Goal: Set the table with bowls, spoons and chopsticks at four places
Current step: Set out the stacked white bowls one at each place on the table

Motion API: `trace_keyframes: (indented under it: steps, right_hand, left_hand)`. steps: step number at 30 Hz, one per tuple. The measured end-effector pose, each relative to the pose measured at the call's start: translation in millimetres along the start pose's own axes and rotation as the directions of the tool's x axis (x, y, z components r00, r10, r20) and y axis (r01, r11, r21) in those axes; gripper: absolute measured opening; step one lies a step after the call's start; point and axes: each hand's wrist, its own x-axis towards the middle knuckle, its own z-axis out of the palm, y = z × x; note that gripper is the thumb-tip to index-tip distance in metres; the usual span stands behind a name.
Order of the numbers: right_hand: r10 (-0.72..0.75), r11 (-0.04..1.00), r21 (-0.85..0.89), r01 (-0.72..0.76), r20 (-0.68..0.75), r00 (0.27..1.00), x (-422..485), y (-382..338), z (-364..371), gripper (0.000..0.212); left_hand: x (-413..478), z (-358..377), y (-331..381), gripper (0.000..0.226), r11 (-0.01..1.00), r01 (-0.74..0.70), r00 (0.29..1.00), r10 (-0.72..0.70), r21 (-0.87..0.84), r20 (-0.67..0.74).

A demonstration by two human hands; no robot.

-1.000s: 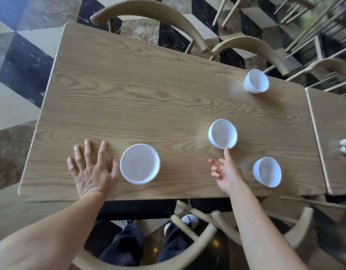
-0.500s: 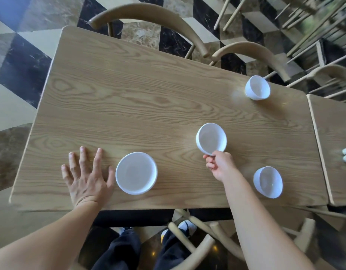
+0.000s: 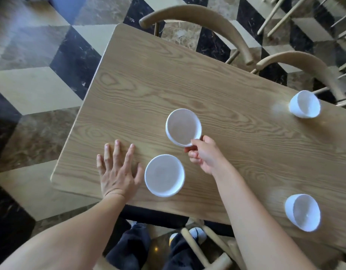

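Note:
Several white bowls are on the wooden table point(image 3: 236, 121). My right hand point(image 3: 204, 153) pinches the near rim of one bowl point(image 3: 183, 126) near the table's middle. Another bowl point(image 3: 164, 175) stands close to the front edge, just right of my left hand point(image 3: 117, 170), which lies flat on the wood with its fingers spread and holds nothing. A third bowl point(image 3: 304, 104) sits at the far right and a fourth point(image 3: 302, 215) at the near right. No spoons or chopsticks are in view.
Two curved wooden chair backs point(image 3: 197, 18) point(image 3: 297, 61) stand along the table's far side. Another chair point(image 3: 203, 248) is below me at the front edge, by my legs. The tiled floor lies to the left.
My right hand reached the middle bowl, took its rim and has drawn it to the left, closer to the front-left bowl. My left hand stayed flat on the table.

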Motion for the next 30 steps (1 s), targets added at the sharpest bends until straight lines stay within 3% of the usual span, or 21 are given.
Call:
trace_keyframes:
  steps: [10,18,30]
  right_hand:
    - [-0.022,0.997,0.080,0.024,-0.033,0.999,49,-52,23,0.011]
    - [-0.012,0.955,0.296,0.023,-0.038,0.999,93,-107,42,0.010]
    - [-0.055,0.915,0.396,0.073,-0.059,0.997,110,-164,63,0.020]
  left_hand:
    - [0,1,1,0.072,1.000,0.000,1.000,0.000,-0.010,0.004]
    - [0,1,1,0.073,1.000,-0.008,1.000,0.008,0.017,-0.010]
    - [0,1,2,0.072,1.000,0.004,0.999,-0.004,0.009,-0.039]
